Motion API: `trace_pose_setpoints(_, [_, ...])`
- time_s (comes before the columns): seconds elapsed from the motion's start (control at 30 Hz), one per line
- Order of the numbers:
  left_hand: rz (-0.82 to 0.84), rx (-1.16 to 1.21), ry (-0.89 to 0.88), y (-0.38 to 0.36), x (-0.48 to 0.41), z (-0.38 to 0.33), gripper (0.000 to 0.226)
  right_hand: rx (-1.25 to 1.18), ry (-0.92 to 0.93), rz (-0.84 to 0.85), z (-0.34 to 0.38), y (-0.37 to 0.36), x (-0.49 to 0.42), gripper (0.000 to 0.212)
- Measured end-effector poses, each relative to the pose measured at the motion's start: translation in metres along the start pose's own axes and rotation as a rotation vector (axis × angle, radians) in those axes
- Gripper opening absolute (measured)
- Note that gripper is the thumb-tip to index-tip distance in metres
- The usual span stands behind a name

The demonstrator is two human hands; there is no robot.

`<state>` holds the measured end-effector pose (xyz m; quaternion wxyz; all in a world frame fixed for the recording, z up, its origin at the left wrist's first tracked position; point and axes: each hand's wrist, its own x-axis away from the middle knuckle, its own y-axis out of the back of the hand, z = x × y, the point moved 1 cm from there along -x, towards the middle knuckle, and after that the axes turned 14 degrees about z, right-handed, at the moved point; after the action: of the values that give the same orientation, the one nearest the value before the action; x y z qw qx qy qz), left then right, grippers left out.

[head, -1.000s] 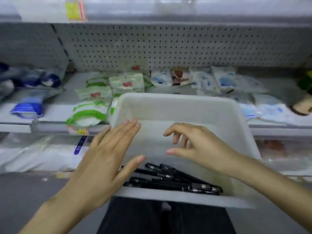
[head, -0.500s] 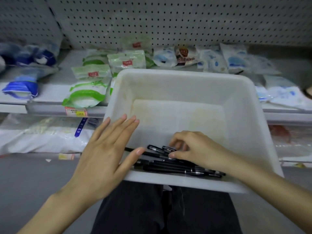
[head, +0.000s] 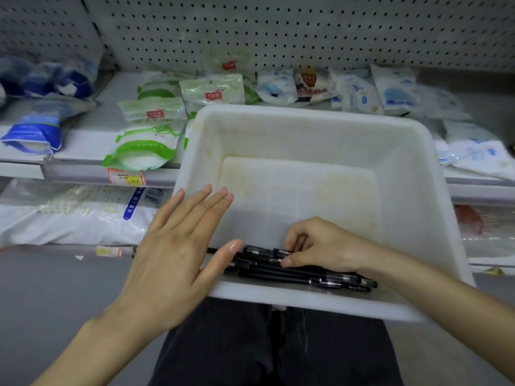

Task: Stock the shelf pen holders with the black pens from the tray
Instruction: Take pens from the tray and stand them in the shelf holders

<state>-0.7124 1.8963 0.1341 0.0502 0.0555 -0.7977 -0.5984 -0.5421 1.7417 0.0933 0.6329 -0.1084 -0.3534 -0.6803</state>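
Observation:
A white plastic tray (head: 312, 126) rests on my lap against the shelf edge. Several black pens (head: 303, 274) lie bunched along its near wall. My right hand (head: 320, 246) is inside the tray on top of the pens, its fingers curled down and thumb pressed against the pile, closing on pens. My left hand (head: 178, 252) hovers flat over the tray's left rim, fingers spread, thumb tip touching the left end of the pens. No pen holders are in view.
A grey shelf (head: 92, 140) behind the tray carries green-and-white bags (head: 145, 143), blue bags (head: 36, 132) at left and white-and-blue packs (head: 390, 90) at right. Pegboard (head: 278, 29) backs it. A lower shelf holds large white sacks (head: 72, 213). My dark trousers (head: 250, 344) are below the tray.
My right hand dropped from above the tray onto the pens and curled its fingers over them. The view tilted downward. My left hand stayed by the left rim.

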Motion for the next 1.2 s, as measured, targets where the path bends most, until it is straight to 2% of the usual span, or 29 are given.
trace_pose_setpoints(0.13, [0.002, 0.002, -0.012, 0.000, 0.001, -0.001, 0.062, -0.043, 0.061, -0.086, 0.004, 0.008, 0.006, 0.024])
trace_pose_setpoints(0.3, [-0.017, 0.074, -0.087, 0.013, -0.005, 0.000, 0.060, -0.056, 0.267, -0.449, 0.033, 0.038, 0.044, 0.032])
trace_pose_setpoints(0.43, [-0.192, 0.086, -0.272, 0.058, -0.051, -0.023, 0.054, -0.079, 0.540, -0.733, 0.079, 0.079, 0.098, 0.033])
trace_pose_setpoints(0.57, [-0.438, 0.051, -0.442, 0.117, -0.105, -0.069, 0.049, 0.076, 0.720, -0.962, 0.121, 0.124, 0.164, 0.043])
trace_pose_setpoints(0.67, [-0.553, -0.017, -0.513, 0.157, -0.141, -0.103, 0.050, 0.172, 0.829, -1.124, 0.142, 0.161, 0.203, 0.040])
trace_pose_setpoints(0.8, [-0.577, -0.155, -0.530, 0.189, -0.181, -0.133, 0.053, 0.202, 0.940, -1.315, 0.163, 0.206, 0.242, 0.032])
trace_pose_setpoints(0.97, [-0.571, -0.310, -0.451, 0.195, -0.210, -0.137, 0.052, 0.126, 1.090, -1.488, 0.181, 0.254, 0.259, 0.031])
trace_pose_setpoints(1.2, [-0.634, -0.350, -0.359, 0.185, -0.228, -0.127, 0.056, 0.067, 1.164, -1.599, 0.185, 0.289, 0.234, 0.034])
